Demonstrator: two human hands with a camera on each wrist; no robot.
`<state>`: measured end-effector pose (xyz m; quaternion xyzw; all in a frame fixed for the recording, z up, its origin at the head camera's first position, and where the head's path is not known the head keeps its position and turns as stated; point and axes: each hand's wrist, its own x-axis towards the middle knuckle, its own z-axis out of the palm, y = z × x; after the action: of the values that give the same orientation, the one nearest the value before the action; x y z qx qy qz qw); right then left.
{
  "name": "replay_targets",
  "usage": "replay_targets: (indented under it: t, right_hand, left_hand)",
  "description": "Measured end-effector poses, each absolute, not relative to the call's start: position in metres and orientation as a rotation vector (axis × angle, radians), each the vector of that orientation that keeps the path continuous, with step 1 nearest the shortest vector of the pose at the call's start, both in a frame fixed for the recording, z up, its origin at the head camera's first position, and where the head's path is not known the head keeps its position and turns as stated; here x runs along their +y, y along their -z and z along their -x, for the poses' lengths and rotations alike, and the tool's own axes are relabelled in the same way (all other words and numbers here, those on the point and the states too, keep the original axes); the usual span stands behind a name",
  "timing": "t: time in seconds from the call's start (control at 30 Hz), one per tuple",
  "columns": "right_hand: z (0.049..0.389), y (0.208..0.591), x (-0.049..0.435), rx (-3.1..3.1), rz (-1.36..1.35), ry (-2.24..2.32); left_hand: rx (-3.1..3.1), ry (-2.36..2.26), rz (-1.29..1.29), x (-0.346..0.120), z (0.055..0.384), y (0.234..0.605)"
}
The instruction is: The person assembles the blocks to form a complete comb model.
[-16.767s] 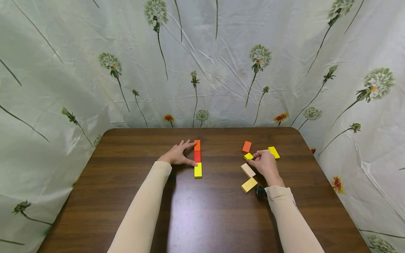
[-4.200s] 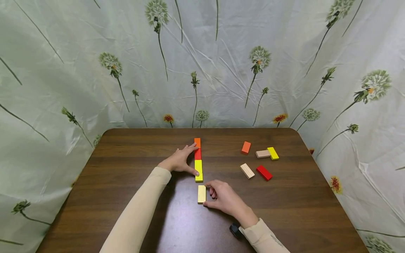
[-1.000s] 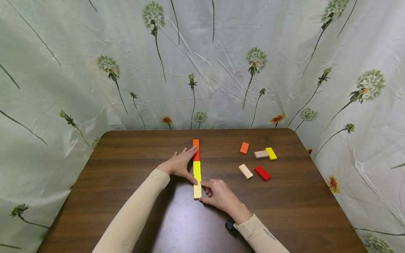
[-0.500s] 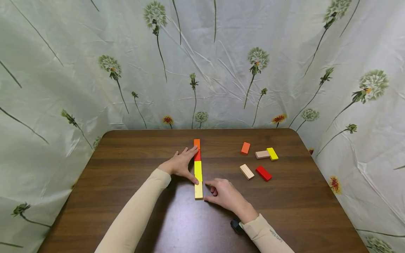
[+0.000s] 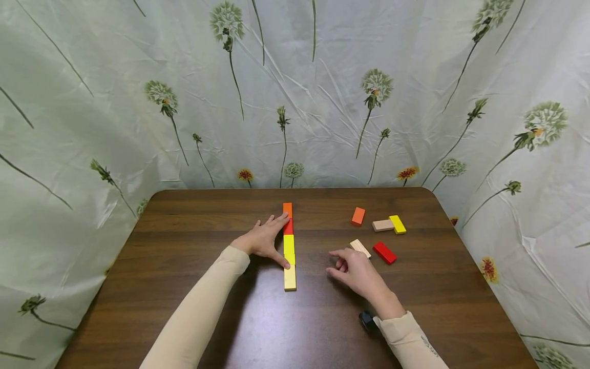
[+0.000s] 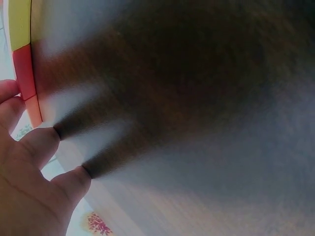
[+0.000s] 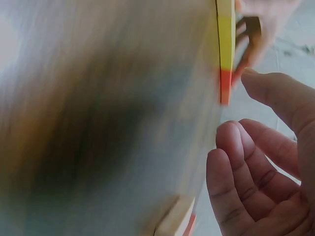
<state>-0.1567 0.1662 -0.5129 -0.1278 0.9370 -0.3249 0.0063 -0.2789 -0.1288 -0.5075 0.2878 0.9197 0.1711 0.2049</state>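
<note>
1. My right hand (image 5: 360,271) has just come away from the cream block (image 5: 290,279) and holds nothing; its fingers are loosely bent, thumb and forefinger apart.
2. The cream block now lies flat at the near end of the row, end to end with the yellow section (image 5: 289,246); beyond that come the red block (image 5: 288,226) and the orange block (image 5: 288,209). I judge this piece placed.
3. My left hand (image 5: 262,239) stays at the row's left side with fingers spread and grips nothing: fingertips touch near the red-orange seam, the thumb near the cream block's far end.
4. My right hand is now just beside the striped wooden block (image 5: 360,247), with the loose red block (image 5: 384,252) near; both lie apart from the row.
</note>
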Motion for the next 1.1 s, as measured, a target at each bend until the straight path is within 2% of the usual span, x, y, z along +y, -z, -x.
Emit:
replay_targets:
  t: [0.7, 1.1]
  right_hand:
    - [0.156, 0.506, 0.259, 3.024, -0.128, 1.035]
    - [0.150, 0.515, 0.286, 3.003, -0.236, 0.991]
  left_hand:
    - [2.571, -0.495, -0.807, -0.129, 0.279, 0.507]
    - [2.567, -0.518, -0.776, -0.129, 0.278, 0.508]
